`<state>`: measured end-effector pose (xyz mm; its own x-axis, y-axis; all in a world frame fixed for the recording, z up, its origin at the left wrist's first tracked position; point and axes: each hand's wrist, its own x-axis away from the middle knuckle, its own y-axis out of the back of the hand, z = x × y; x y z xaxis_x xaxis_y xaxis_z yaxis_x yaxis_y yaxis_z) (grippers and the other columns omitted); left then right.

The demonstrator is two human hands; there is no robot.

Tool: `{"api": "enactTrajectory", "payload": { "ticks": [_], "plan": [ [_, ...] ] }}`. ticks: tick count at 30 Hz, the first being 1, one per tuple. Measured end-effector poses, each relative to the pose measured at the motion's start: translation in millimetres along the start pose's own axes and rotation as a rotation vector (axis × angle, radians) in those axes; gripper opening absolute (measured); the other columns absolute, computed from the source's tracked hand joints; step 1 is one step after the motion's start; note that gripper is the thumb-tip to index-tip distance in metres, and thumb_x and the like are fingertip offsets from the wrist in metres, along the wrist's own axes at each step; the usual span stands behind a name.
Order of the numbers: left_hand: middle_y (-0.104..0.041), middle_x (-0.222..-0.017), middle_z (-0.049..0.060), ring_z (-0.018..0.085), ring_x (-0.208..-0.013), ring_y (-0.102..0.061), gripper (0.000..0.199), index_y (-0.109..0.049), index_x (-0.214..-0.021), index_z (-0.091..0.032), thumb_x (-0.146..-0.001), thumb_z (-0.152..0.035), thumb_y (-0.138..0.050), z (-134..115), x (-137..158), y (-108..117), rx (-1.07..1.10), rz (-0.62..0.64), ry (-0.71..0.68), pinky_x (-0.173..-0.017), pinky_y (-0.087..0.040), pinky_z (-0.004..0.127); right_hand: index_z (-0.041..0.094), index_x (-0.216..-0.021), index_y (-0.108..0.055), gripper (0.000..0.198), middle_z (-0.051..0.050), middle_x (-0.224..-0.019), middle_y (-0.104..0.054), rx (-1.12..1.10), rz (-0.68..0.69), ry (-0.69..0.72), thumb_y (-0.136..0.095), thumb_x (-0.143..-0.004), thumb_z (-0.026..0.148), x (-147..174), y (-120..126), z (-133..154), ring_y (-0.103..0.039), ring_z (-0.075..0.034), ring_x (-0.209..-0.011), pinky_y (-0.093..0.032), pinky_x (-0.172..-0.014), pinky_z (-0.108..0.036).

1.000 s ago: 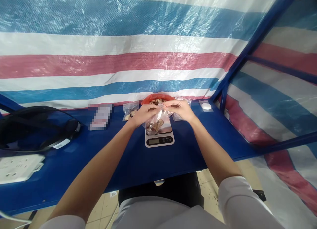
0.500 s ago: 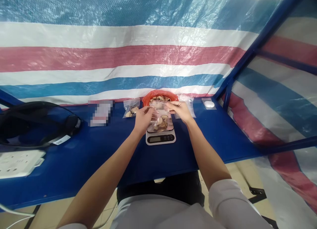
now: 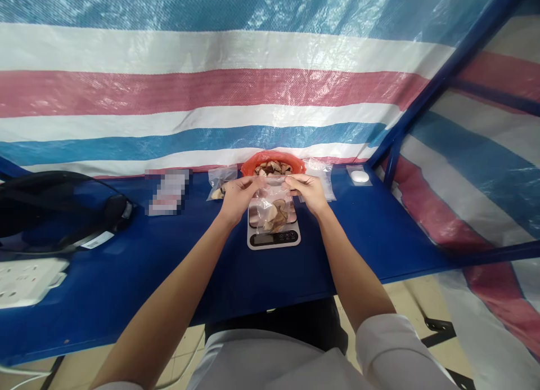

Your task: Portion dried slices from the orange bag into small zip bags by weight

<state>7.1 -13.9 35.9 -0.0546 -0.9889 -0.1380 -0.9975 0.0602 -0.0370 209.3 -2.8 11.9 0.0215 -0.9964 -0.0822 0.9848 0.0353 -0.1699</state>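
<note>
Between my two hands hangs a clear zip bag (image 3: pixel 265 205) with dried mushroom slices (image 3: pixel 277 214) in its lower part. My left hand (image 3: pixel 241 196) pinches the top left corner of the bag, and my right hand (image 3: pixel 309 192) pinches the top right corner. Beneath the bag stands a white digital kitchen scale (image 3: pixel 274 242); the bag covers part of its plate, and I cannot read its display. Just behind my hands is a red plastic bag (image 3: pixel 250 164), open at the top and filled with more mushroom slices (image 3: pixel 273 167).
Left of my hand lies another clear bag (image 3: pixel 216 182) with mushroom pieces. Clear bags (image 3: pixel 327 182) lie on the right, near a white oval item (image 3: pixel 359 176). A black headset (image 3: pixel 120 210) and a white power strip (image 3: pixel 29 280) occupy the left of the blue table (image 3: pixel 169 255).
My left hand has moved up to the bag's top left corner. The bag's top edge is now drawn straight between both hands, and its lower end hangs nearer the scale's display.
</note>
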Motion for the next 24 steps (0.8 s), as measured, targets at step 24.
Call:
{"api": "enactTrajectory", "payload": {
  "ticks": [24],
  "plan": [
    [-0.072,-0.067,0.003,0.016,-0.061,-0.066,0.035,-0.079,-0.075,-0.017,-0.068,-0.050,-0.085,38,6,18,0.093,-0.029,-0.076,-0.068,-0.057,0.031,0.021,-0.078,-0.076,0.039,-0.003,-0.075,-0.076,0.010,-0.053,-0.043,-0.085,-0.062,0.056,14,1,-10,-0.072,-0.022,-0.075,-0.060,-0.064,-0.032]
  ]
}}
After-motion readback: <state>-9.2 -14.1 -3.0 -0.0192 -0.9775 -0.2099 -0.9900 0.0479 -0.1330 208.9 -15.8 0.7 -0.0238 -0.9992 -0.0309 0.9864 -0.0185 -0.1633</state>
